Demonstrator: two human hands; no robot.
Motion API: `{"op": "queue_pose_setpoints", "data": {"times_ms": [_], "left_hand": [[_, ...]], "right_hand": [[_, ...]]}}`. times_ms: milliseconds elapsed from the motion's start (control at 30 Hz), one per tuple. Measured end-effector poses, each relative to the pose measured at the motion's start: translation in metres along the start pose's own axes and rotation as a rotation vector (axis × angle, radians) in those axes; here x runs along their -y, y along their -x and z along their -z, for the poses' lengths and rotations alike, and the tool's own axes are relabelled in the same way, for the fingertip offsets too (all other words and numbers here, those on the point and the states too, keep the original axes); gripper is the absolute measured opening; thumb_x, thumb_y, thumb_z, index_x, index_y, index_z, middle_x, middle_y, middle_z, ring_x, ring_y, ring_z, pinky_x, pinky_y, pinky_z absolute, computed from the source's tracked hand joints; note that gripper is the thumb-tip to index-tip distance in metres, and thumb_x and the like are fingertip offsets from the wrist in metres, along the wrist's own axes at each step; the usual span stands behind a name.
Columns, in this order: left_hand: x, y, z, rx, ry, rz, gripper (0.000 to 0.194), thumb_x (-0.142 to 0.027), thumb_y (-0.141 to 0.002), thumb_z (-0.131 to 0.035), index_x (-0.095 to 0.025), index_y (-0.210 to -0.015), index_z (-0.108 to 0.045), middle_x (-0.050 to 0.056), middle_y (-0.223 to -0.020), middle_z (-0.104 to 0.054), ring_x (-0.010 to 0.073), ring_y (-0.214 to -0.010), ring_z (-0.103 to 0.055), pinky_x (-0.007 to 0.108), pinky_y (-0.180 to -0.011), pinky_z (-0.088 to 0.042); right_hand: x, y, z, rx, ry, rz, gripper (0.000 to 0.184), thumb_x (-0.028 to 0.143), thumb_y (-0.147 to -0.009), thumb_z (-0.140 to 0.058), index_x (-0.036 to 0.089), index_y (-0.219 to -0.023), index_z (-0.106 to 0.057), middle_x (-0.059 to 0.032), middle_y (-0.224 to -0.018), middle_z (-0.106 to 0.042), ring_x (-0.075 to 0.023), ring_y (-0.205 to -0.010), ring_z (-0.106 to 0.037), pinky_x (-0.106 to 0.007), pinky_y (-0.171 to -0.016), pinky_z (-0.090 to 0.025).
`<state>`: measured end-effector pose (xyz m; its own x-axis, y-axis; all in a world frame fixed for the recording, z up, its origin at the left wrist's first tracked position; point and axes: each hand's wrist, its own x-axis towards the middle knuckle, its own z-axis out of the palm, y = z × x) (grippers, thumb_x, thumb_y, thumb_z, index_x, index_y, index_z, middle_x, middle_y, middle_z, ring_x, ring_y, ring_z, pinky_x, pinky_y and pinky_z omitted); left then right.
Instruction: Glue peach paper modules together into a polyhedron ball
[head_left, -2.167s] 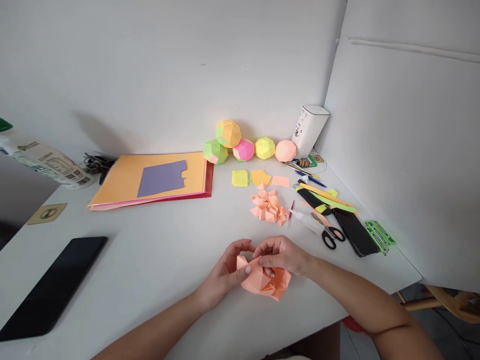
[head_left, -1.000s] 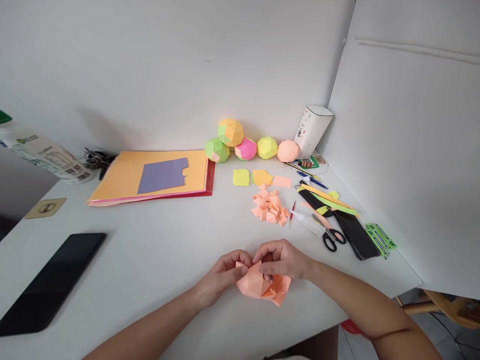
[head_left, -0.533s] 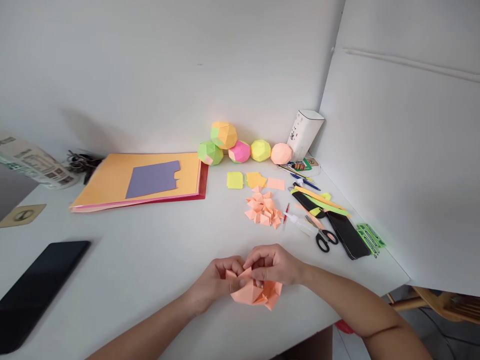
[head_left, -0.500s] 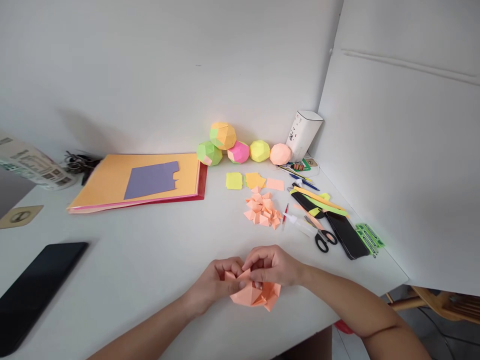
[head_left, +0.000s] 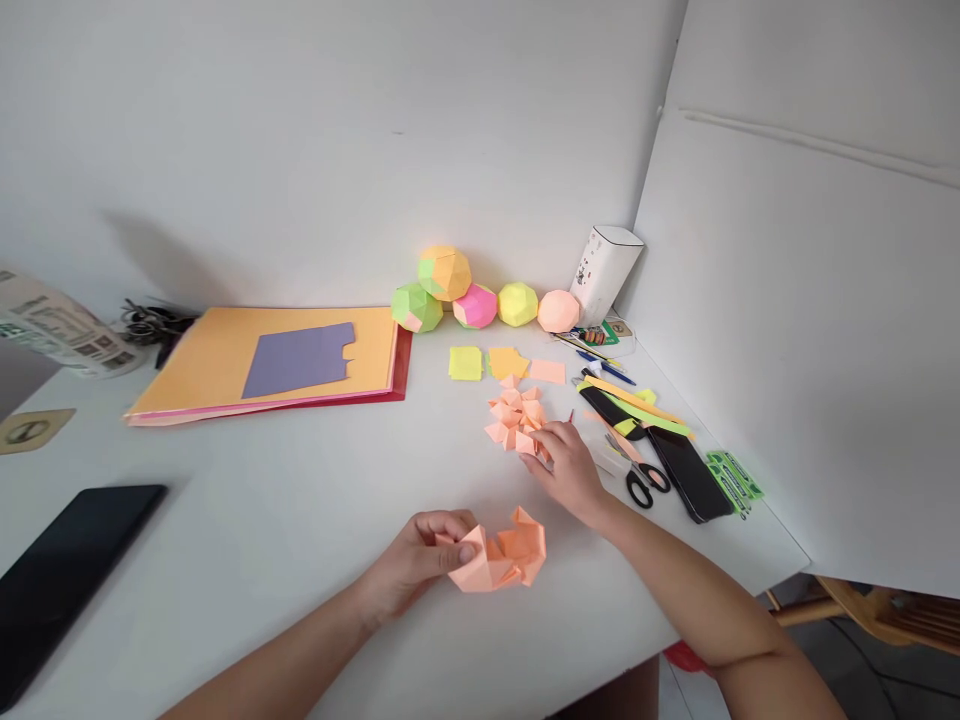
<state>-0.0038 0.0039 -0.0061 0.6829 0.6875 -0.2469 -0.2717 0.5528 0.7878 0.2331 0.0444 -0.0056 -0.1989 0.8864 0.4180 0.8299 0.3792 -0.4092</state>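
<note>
My left hand (head_left: 421, 553) is closed around the left side of a peach-coloured origami piece (head_left: 491, 570), its thumb pressed on the near face. This paper form is a partly open, faceted shell with pointed flaps and a hollow in the middle. Farther forward, my right hand (head_left: 564, 468) is at the near right edge of a pile of small folded peach paper units (head_left: 514, 412). Its thumb and index finger are apart beside one unit, and the hand covers part of the pile.
Paper balls (head_left: 517, 304) line the wall, one stacked on others. Paper slips (head_left: 466, 364) lie before them. To the right are scissors (head_left: 639, 483), a black phone (head_left: 686, 472) and pens (head_left: 611, 368). Leftward lie coloured sheets (head_left: 202, 350) and a dark tablet-like device (head_left: 75, 580).
My right hand has left the origami piece and moved forward to the pile of folded units. My left hand still holds the piece, whose hollow side now shows.
</note>
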Motion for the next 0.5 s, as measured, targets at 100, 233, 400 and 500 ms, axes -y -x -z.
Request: {"op": "queue_pose_setpoints", "data": {"times_ms": [100,233,400,500], "left_hand": [[0.0,0.0,0.001,0.004,0.002,-0.014,0.015,-0.024,-0.071,-0.071,-0.015,-0.06,-0.067,-0.002,-0.063,-0.049,0.011,-0.06,-0.048,0.025,-0.058,-0.037],[-0.001,0.001,0.0,0.01,0.017,-0.007,0.015,-0.025,-0.07,-0.072,-0.015,-0.061,-0.067,-0.002,-0.062,-0.05,0.0111,-0.059,-0.048,0.025,-0.057,-0.038],[0.0,0.001,0.003,0.024,0.044,0.0,0.013,-0.025,-0.069,-0.072,-0.015,-0.062,-0.068,-0.001,-0.062,-0.051,0.0118,-0.06,-0.048,0.026,-0.057,-0.038],[0.0,0.001,0.004,0.019,0.038,0.001,0.013,-0.024,-0.07,-0.072,-0.015,-0.062,-0.068,-0.001,-0.062,-0.051,0.0117,-0.06,-0.048,0.026,-0.058,-0.038]], "right_hand": [[-0.001,-0.002,-0.011,0.009,0.013,-0.037,0.011,0.024,-0.081,-0.058,0.017,-0.087,-0.063,-0.0101,-0.086,-0.06,-0.0252,-0.086,-0.054,-0.04,-0.076,-0.048],[0.003,-0.002,-0.008,-0.016,-0.06,-0.054,0.008,0.019,-0.08,-0.057,0.018,-0.073,-0.06,-0.0069,-0.078,-0.059,-0.0221,-0.082,-0.054,-0.037,-0.075,-0.047],[0.023,0.003,0.018,0.069,-0.537,-0.191,0.011,0.027,-0.081,-0.059,0.019,-0.073,-0.059,-0.0035,-0.075,-0.06,-0.0165,-0.072,-0.052,-0.031,-0.067,-0.045],[0.035,0.006,0.029,0.297,-0.931,-0.367,0.017,0.033,-0.078,-0.064,0.017,-0.075,-0.061,-0.003,-0.078,-0.06,-0.0153,-0.074,-0.055,-0.03,-0.069,-0.045]]}}
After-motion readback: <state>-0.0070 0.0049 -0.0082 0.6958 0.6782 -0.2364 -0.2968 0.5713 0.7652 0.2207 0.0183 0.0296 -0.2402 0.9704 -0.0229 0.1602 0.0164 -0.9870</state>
